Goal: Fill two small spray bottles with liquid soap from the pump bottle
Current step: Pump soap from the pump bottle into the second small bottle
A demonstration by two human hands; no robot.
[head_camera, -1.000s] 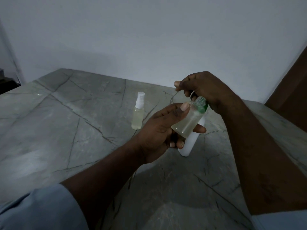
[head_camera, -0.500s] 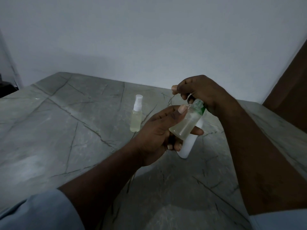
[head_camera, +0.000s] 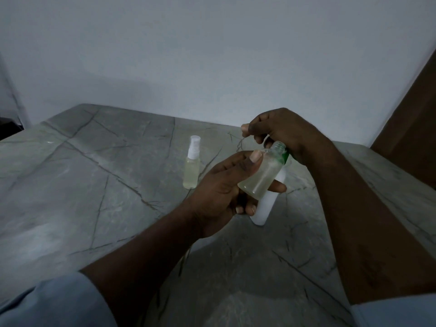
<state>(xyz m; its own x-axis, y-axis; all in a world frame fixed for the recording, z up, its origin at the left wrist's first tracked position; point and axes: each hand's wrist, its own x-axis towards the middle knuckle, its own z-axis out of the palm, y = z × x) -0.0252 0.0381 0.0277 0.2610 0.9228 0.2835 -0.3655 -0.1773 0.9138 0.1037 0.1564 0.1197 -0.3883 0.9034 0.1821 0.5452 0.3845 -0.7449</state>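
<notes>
My left hand (head_camera: 219,192) holds a small clear spray bottle (head_camera: 260,175) without its cap, tilted, with pale liquid in its lower part. Its open neck sits right under my right hand (head_camera: 285,133). That hand is curled over the top of the white pump bottle (head_camera: 265,206), which stands on the table behind the small bottle; a green collar (head_camera: 286,157) shows, and the pump head is hidden. A second spray bottle (head_camera: 192,168) with a white sprayer top and pale liquid inside stands upright to the left, apart from both hands.
The grey marble-patterned table (head_camera: 94,185) runs to a white wall (head_camera: 212,55) at the back. A brown panel (head_camera: 415,128) rises at the far right. My light blue sleeves show at the bottom corners.
Both hands and the bottles keep almost the same pose; the whole view has only drifted slightly.
</notes>
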